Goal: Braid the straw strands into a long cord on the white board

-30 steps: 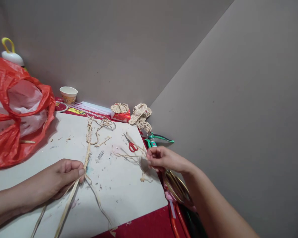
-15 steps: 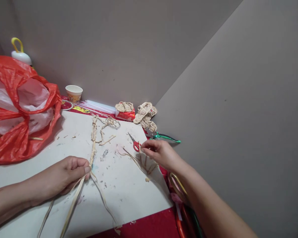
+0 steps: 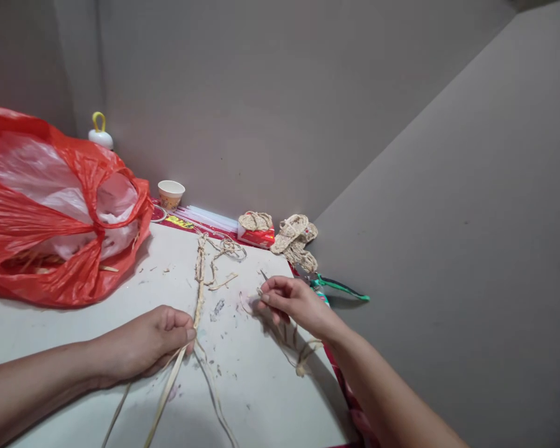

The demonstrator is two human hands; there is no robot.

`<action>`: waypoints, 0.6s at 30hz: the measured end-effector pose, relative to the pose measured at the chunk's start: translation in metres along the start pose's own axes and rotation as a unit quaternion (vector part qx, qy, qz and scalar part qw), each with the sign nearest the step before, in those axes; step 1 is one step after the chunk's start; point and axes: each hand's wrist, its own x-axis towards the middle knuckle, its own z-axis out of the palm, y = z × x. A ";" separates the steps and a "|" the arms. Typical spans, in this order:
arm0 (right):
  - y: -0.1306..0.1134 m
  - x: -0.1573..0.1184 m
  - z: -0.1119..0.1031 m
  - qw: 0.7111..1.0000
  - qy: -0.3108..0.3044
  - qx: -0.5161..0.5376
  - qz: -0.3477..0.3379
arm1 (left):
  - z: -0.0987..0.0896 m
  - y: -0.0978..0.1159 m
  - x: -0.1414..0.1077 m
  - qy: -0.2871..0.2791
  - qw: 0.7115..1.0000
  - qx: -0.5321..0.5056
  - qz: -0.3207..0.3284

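Observation:
My left hand (image 3: 154,341) is closed, thumb and fingers pinching the lower end of a straw braid (image 3: 200,286). The braid stretches away from me over the white board, and several loose strands (image 3: 170,389) fan out below my grip. My right hand (image 3: 292,303) hovers over the board's right part with the fingertips pinched on a thin straw strand (image 3: 260,291). Under that hand lies a small bunch of dry straw strands (image 3: 303,358). Behind its fingers the scissors are mostly hidden, with the blade tip (image 3: 264,274) showing.
A red plastic bag (image 3: 93,267) fills the left side. Along the back stand a paper cup (image 3: 171,194), pale sticks (image 3: 210,218), a red packet (image 3: 256,238) and small woven straw sandals (image 3: 295,239). Green-handled pliers (image 3: 343,287) lie beside the right wall.
The view has swung left, so everything appears further right. My right hand has come down and toward the left hand, now covering most of the scissors. My left hand keeps its grip on the braid.

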 end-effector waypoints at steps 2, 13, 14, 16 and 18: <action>-0.006 -0.007 0.000 0.994 0.008 0.106 0.008 | 0.000 0.000 0.000 -0.001 1.000 -0.007 0.005; -0.032 -0.032 0.032 0.962 0.018 0.270 0.034 | -0.002 -0.004 0.000 0.014 0.999 0.000 0.029; -0.035 -0.035 0.039 0.961 -0.005 0.272 0.046 | -0.001 -0.005 -0.001 0.023 0.999 -0.002 0.033; -0.035 -0.041 0.056 0.959 -0.056 0.264 0.081 | 0.002 -0.009 -0.003 0.047 0.998 -0.004 0.032; -0.029 -0.042 0.075 0.961 -0.089 0.247 0.091 | 0.008 -0.013 -0.002 0.066 0.998 -0.003 0.015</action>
